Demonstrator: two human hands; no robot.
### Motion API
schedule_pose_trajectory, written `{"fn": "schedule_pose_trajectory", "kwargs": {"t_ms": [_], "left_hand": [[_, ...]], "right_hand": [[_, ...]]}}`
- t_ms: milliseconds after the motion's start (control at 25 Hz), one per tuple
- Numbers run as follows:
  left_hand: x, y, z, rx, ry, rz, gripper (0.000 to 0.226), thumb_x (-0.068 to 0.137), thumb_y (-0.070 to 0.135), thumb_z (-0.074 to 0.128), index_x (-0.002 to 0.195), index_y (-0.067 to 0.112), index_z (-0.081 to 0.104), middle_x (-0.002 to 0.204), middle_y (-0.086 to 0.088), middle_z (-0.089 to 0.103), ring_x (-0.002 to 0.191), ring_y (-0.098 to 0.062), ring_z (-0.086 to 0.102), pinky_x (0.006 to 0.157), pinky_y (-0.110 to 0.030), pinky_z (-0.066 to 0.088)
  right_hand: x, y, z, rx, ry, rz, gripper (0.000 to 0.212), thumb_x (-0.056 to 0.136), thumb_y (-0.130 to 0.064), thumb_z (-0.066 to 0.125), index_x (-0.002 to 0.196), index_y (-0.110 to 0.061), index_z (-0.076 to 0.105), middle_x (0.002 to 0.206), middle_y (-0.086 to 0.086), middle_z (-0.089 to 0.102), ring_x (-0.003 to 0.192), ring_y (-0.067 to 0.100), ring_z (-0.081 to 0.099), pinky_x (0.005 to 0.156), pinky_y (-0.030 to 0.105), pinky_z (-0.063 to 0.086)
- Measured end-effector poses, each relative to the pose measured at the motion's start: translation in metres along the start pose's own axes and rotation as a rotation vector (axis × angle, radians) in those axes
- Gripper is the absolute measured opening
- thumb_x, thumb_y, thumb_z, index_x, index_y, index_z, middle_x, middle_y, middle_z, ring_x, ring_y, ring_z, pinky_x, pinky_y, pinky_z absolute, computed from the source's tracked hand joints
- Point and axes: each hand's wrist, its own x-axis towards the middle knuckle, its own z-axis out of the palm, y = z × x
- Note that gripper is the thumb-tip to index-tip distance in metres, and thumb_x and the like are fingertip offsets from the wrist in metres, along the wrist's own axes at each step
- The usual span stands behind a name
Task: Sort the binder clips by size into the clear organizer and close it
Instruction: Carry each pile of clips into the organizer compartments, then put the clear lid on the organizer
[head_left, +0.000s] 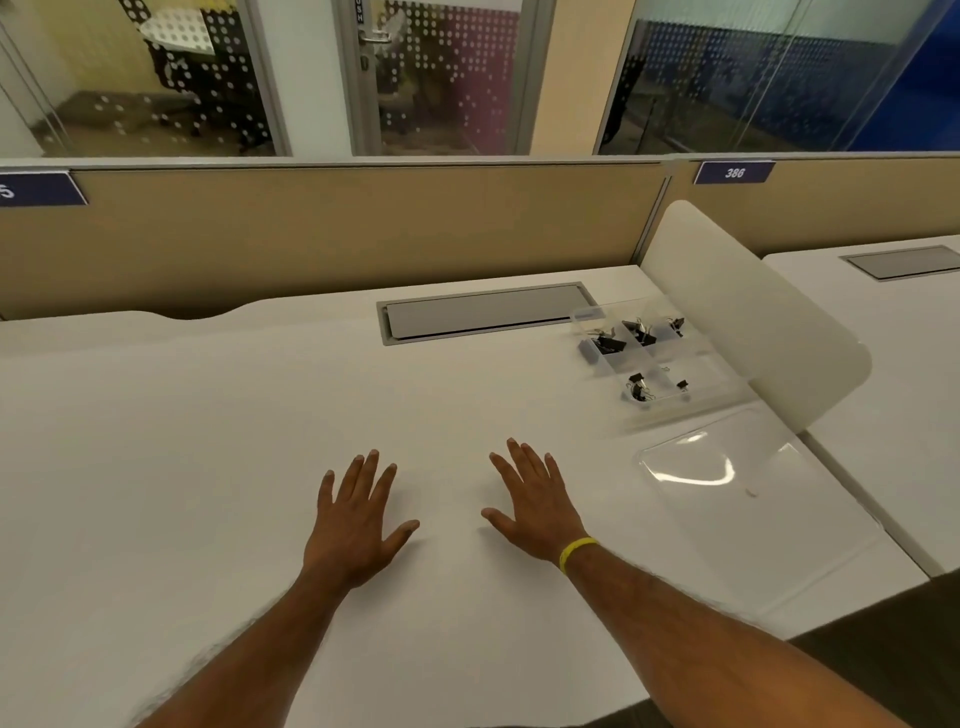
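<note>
White bench (208, 441), left hand (358, 525) and right hand (535, 512) flat, fingers spread, empty; organizer (701, 371) far right holds clips (610, 343) in compartments, lid (727, 467) open beside it; risk: swinging the lid shut may jolt the light box and mix sizes.

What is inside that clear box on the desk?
Black binder clips lie in several compartments of the clear organizer; its lid lies open. Nothing covers them; counts unclear.

Blk clips (640, 332), yellow wristband (575, 553)
</note>
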Motion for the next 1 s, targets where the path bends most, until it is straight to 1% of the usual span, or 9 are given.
{"fn": "schedule_pose_trajectory", "kwargs": {"t_ms": [80,240,360,480,600,720,840,920,1000], "left_hand": [[0.0,0.011,0.002,-0.013,0.005,0.02,0.086,0.087,0.076,0.011,0.151,0.021,0.029,0.161,-0.007,0.014,0.149,-0.025,0.016,0.117,-0.053,0.008],[-0.001,0.031,0.003,-0.023,-0.007,0.065,0.085,0.087,0.075,0.009,0.151,0.021,0.029,0.161,-0.007,0.016,0.149,-0.024,0.016,0.117,-0.054,0.009],[0.001,0.047,0.004,-0.029,-0.024,0.118,0.084,0.088,0.074,0.009,0.149,0.021,0.032,0.16,-0.008,0.02,0.148,-0.026,0.02,0.117,-0.055,0.013],[0.008,0.071,0.006,-0.015,-0.042,0.184,0.083,0.088,0.072,0.009,0.148,0.02,0.034,0.159,-0.008,0.024,0.147,-0.026,0.024,0.116,-0.055,0.016],[0.017,0.104,0.004,-0.019,-0.048,0.22,0.077,0.09,0.067,0.022,0.148,0.019,0.036,0.158,-0.008,0.028,0.146,-0.027,0.027,0.116,-0.054,0.019],[0.029,0.147,0.002,-0.04,-0.048,0.26,0.069,0.092,0.055,0.041,0.15,0.02,0.03,0.159,-0.006,0.026,0.147,-0.024,0.023,0.119,-0.048,0.013],[0.045,0.197,0.004,-0.058,-0.075,0.293,0.067,0.092,0.047,0.047,0.15,0.021,0.028,0.158,-0.004,0.028,0.145,-0.022,0.025,0.119,-0.044,0.013],[0.057,0.231,0.007,-0.069,-0.083,0.303,0.067,0.093,0.046,0.047,0.151,0.021,0.026,0.157,-0.004,0.028,0.145,-0.022,0.024,0.119,-0.043,0.013],[0.07,0.265,0.01,-0.083,-0.092,0.303,0.068,0.092,0.045,0.048,0.151,0.022,0.024,0.158,-0.003,0.026,0.146,-0.021,0.023,0.119,-0.042,0.013]], "right_hand": [[-0.01,0.006,0.001,0.02,0.005,0.022,0.078,0.091,-0.062,0.034,0.155,-0.026,0.007,0.163,0.004,-0.007,0.151,0.022,-0.006,0.119,0.043,-0.01],[-0.03,0.015,0.002,0.032,0.027,0.071,0.082,0.085,-0.067,0.023,0.154,-0.027,0.007,0.163,0.004,-0.004,0.151,0.021,-0.004,0.119,0.043,-0.01],[-0.047,0.025,0.003,0.055,0.051,0.118,0.081,0.085,-0.066,0.024,0.154,-0.026,0.01,0.163,0.004,-0.001,0.151,0.021,-0.002,0.118,0.041,-0.011],[-0.067,0.045,0.002,0.067,0.079,0.169,0.081,0.085,-0.066,0.023,0.154,-0.025,0.013,0.163,0.004,0.004,0.151,0.021,0.001,0.119,0.041,-0.008],[-0.084,0.076,-0.001,0.084,0.098,0.21,0.083,0.083,-0.067,0.018,0.153,-0.024,0.017,0.163,0.003,0.008,0.151,0.021,0.003,0.12,0.04,-0.004],[-0.093,0.114,-0.007,0.116,0.106,0.233,0.084,0.08,-0.068,0.017,0.151,-0.024,0.024,0.162,0.003,0.014,0.15,0.022,0.007,0.122,0.041,0.001],[-0.1,0.159,-0.014,0.118,0.102,0.24,0.084,0.079,-0.068,0.015,0.15,-0.023,0.028,0.161,0.003,0.017,0.15,0.021,0.009,0.122,0.04,0.003],[-0.106,0.195,-0.019,0.13,0.095,0.265,0.081,0.082,-0.067,0.02,0.149,-0.022,0.03,0.161,0.003,0.018,0.15,0.021,0.01,0.122,0.04,0.004],[-0.111,0.236,-0.025,0.142,0.088,0.308,0.07,0.09,-0.062,0.035,0.148,-0.022,0.031,0.16,0.004,0.019,0.149,0.022,0.012,0.122,0.041,0.005]]}}
